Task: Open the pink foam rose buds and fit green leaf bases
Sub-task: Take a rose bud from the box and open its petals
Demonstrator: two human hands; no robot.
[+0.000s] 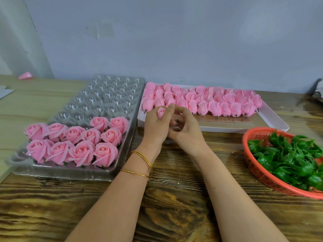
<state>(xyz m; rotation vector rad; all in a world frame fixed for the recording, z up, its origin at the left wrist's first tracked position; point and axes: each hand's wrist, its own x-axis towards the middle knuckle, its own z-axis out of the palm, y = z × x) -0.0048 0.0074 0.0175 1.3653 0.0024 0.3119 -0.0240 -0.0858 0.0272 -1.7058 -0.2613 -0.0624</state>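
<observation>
My left hand grips a closed pink foam rose bud between thumb and fingers, above the table's middle. My right hand sits right against it with fingers curled; whether it holds anything is hidden. Behind the hands, a white tray carries rows of closed pink buds on short stems. To the left, a clear plastic cell tray holds several opened roses in its near rows. An orange basket at the right is filled with green leaf bases.
The wooden table runs under everything, with a grey wall close behind. A small pink piece lies at the far left by the wall. Gold bangles circle my left wrist. A dark object sits at the far right edge.
</observation>
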